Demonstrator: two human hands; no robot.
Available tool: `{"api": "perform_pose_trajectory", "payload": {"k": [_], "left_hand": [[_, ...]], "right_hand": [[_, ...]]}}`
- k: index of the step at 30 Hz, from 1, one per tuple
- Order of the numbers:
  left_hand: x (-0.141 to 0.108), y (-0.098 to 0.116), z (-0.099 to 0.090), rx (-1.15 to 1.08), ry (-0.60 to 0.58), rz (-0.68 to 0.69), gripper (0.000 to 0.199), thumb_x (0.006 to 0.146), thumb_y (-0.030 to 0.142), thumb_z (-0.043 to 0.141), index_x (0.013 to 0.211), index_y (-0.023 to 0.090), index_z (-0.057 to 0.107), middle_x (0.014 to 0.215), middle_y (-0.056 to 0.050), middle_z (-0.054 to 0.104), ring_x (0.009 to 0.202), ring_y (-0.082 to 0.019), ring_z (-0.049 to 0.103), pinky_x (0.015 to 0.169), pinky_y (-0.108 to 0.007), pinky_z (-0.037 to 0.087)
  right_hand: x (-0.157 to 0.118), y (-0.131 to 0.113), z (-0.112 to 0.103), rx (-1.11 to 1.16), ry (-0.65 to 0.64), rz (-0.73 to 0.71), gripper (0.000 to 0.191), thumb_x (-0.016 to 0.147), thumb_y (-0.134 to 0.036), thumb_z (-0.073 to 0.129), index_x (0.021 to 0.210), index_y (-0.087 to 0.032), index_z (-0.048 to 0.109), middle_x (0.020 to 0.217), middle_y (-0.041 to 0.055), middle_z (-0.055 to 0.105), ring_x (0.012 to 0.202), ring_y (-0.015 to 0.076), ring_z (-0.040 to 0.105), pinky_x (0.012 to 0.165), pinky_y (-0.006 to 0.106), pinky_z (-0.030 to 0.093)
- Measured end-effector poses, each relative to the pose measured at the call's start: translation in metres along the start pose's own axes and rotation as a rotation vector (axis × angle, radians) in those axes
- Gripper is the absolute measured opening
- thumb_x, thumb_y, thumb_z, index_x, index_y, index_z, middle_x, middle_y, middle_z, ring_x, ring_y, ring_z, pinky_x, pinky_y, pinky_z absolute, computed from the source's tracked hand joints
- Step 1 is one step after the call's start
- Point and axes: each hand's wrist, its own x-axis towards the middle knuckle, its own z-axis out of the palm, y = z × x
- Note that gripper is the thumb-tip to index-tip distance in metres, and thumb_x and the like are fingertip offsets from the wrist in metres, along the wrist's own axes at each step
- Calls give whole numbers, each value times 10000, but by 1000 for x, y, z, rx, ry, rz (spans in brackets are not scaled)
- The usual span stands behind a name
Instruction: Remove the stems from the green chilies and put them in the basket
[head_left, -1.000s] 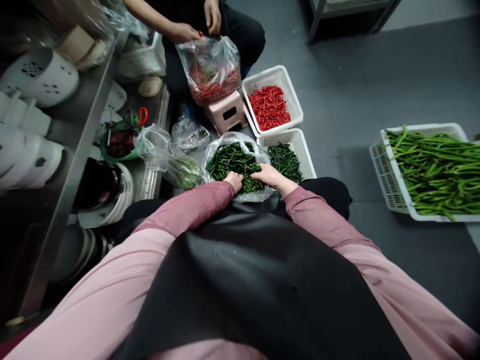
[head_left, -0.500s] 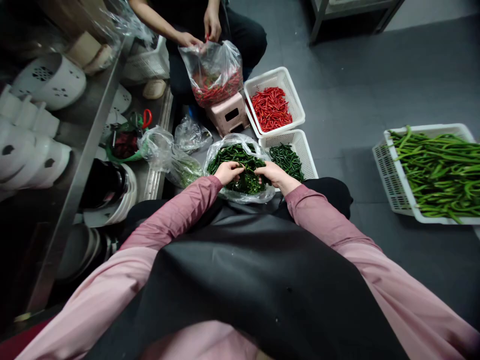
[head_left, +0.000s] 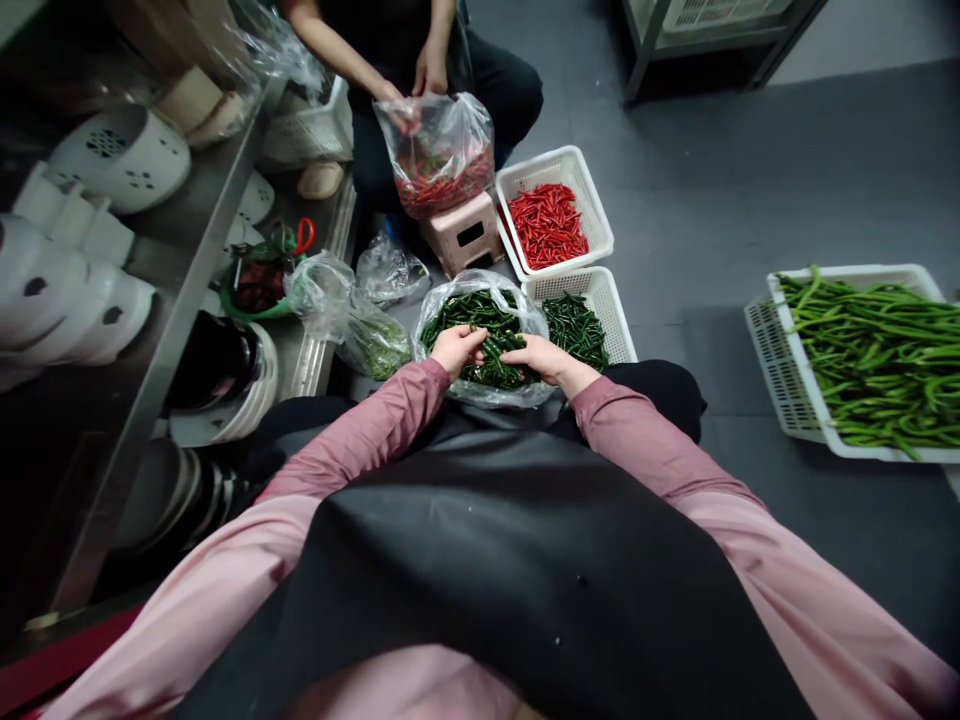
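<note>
A clear plastic bag [head_left: 538, 318] of green chilies [head_left: 495, 368] stands open in front of my lap. My left hand [head_left: 459, 350] is over the bag's left part, its fingers pinched together; whatever they hold is too small to name. Over the right part is my right hand [head_left: 541, 357], fingers bent toward the left hand and touching the chilies; its grip is too small to make out. Just beyond my right hand, a white basket [head_left: 616, 315] holds more green chilies. Behind it, another white basket [head_left: 596, 205] holds red chilies [head_left: 549, 225].
Across from me a person's hands [head_left: 430, 68] are at a bag of red chilies [head_left: 442, 170] on a pink stool [head_left: 466, 232]. A metal shelf [head_left: 176, 290] with white bowls runs along the left. A basket [head_left: 806, 370] of long green peppers stands at right.
My right hand has shifted slightly left and is lower over the chilies. The other person's left-side hand now reaches into the bag of red chilies. The whole view has shifted a little.
</note>
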Motion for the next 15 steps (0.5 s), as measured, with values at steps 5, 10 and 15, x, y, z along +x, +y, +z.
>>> {"api": "perform_pose_trajectory", "payload": {"k": [5, 10, 15], "left_hand": [[-5, 7, -3, 25, -54, -70, 284, 798, 379, 659, 714, 127, 557, 429, 39, 484, 365, -72, 455, 400, -196, 392], [-19, 20, -5, -52, -345, -113, 375, 809, 460, 622, 645, 145, 502, 475, 36, 502, 308, -25, 327, 343, -175, 299], [-13, 17, 6, -45, -117, -23, 370, 806, 491, 622, 738, 139, 532, 555, 29, 546, 398, -39, 459, 459, -188, 439]], "right_hand": [[-5, -6, 1, -177, -41, -29, 206, 617, -182, 664, 813, -138, 617, 627, -36, 594, 526, 79, 491, 517, 202, 398], [-13, -19, -7, -236, -275, -127, 259, 586, -146, 687, 841, -120, 650, 760, -16, 645, 652, 87, 540, 620, 203, 423], [-9, -14, -6, 61, -146, 10, 220, 631, -228, 709, 800, -144, 596, 666, -13, 604, 559, 88, 513, 531, 218, 446]]}}
